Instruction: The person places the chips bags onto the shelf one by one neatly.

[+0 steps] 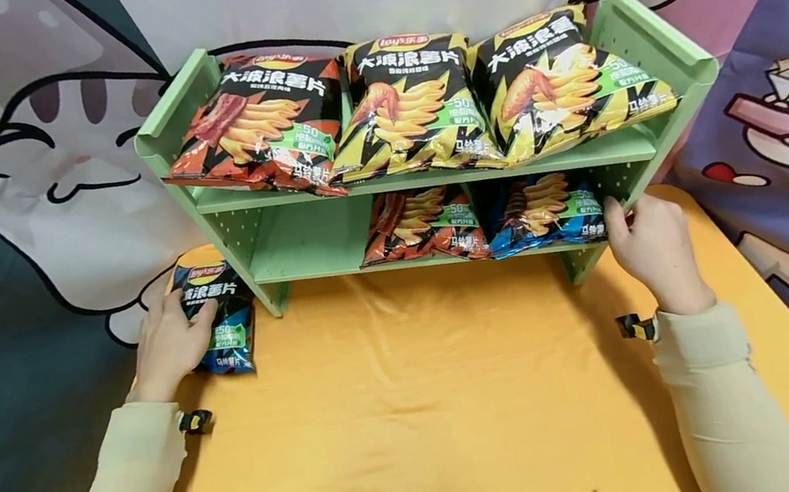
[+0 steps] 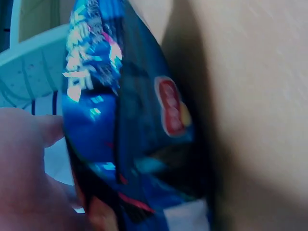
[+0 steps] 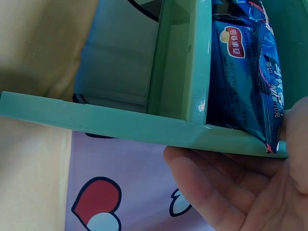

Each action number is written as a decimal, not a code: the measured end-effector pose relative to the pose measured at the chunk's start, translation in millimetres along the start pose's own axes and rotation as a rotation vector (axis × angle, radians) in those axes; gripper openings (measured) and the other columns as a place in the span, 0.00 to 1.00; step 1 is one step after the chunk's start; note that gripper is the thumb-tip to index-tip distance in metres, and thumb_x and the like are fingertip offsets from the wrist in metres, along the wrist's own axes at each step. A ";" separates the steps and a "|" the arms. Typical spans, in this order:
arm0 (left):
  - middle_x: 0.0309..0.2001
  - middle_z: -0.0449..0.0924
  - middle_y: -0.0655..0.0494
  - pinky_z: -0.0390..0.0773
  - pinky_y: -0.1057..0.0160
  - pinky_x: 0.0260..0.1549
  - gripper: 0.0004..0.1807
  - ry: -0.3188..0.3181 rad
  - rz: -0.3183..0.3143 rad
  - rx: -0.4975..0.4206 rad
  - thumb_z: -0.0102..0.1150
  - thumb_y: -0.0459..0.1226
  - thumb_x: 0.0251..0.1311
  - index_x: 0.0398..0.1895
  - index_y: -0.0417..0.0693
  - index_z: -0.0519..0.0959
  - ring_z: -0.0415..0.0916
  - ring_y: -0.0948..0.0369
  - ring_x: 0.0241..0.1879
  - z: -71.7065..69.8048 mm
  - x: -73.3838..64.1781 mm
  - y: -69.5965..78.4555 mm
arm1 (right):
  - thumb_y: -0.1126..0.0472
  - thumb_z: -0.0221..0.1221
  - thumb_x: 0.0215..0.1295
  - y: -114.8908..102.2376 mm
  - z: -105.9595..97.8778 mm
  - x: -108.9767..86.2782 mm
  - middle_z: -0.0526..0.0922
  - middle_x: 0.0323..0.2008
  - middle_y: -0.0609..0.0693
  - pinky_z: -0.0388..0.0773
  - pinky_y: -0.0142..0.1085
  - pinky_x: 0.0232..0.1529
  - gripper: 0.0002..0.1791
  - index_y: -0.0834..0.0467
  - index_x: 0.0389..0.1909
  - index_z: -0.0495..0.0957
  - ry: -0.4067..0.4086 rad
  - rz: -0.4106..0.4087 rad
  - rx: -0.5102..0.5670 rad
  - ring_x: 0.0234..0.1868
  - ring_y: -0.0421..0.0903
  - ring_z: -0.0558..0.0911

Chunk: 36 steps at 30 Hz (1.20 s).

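Note:
My left hand (image 1: 172, 336) holds a blue and black bag of potato chips (image 1: 230, 336) by its left side, thumb across the front, beside the left end of a green two-tier shelf (image 1: 430, 178). In the left wrist view the chip bag (image 2: 139, 115) stands on edge, its back seam showing. My right hand (image 1: 656, 251) grips the shelf's right side panel, the thumb at its front edge and the fingers along the outside. Just inside that panel, another blue chip bag (image 3: 240, 72) sits on the lower tier.
Three chip bags lean on the upper tier, a red one (image 1: 264, 125) and two yellow ones. A red bag (image 1: 425, 225) sits mid lower tier, with bare shelf board (image 1: 310, 237) to its left. Yellow cloth (image 1: 418, 411) covers the table; printed cartoon fabric hangs behind.

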<state>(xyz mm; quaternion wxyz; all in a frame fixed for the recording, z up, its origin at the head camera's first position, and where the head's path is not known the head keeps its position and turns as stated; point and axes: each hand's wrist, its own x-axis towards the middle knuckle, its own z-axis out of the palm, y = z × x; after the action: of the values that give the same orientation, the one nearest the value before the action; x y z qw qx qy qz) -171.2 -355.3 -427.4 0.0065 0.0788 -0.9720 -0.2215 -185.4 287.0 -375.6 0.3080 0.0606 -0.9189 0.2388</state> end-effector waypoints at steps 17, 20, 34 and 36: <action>0.64 0.64 0.24 0.73 0.34 0.46 0.68 -0.153 -0.237 0.004 0.46 0.81 0.55 0.69 0.24 0.59 0.70 0.30 0.53 -4.8 1.3 -30.8 | 0.58 0.49 0.77 2.6 2.7 1.0 0.66 0.10 0.53 0.57 0.41 0.21 0.24 0.56 0.15 0.65 0.010 0.003 0.004 0.14 0.52 0.65; 0.67 0.63 0.22 0.71 0.31 0.50 0.68 -0.149 -0.240 -0.013 0.45 0.81 0.55 0.73 0.26 0.57 0.68 0.28 0.57 -4.9 1.3 -31.5 | 0.59 0.49 0.76 2.6 2.9 0.5 0.64 0.10 0.52 0.56 0.42 0.21 0.25 0.56 0.14 0.64 0.012 0.001 0.005 0.14 0.52 0.64; 0.39 0.79 0.35 0.71 0.46 0.32 0.45 0.074 -0.242 0.033 0.47 0.78 0.58 0.33 0.41 0.71 0.77 0.36 0.42 0.7 -6.1 -19.3 | 0.58 0.49 0.77 1.8 0.5 0.5 0.70 0.11 0.56 0.59 0.44 0.22 0.24 0.56 0.15 0.65 0.006 0.001 -0.004 0.15 0.57 0.69; 0.37 0.79 0.35 0.71 0.45 0.33 0.44 0.089 -0.237 0.031 0.47 0.77 0.59 0.30 0.42 0.70 0.77 0.35 0.42 -0.9 -7.1 -17.0 | 0.58 0.48 0.77 1.8 0.0 0.4 0.72 0.12 0.57 0.60 0.44 0.23 0.24 0.56 0.16 0.66 0.005 0.007 -0.003 0.16 0.58 0.72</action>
<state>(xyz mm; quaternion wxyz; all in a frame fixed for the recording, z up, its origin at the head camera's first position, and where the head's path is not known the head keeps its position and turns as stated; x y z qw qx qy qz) -161.6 -369.7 -433.8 0.0221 0.2030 -0.9579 -0.2018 -186.3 288.6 -376.1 0.3094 0.0563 -0.9188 0.2385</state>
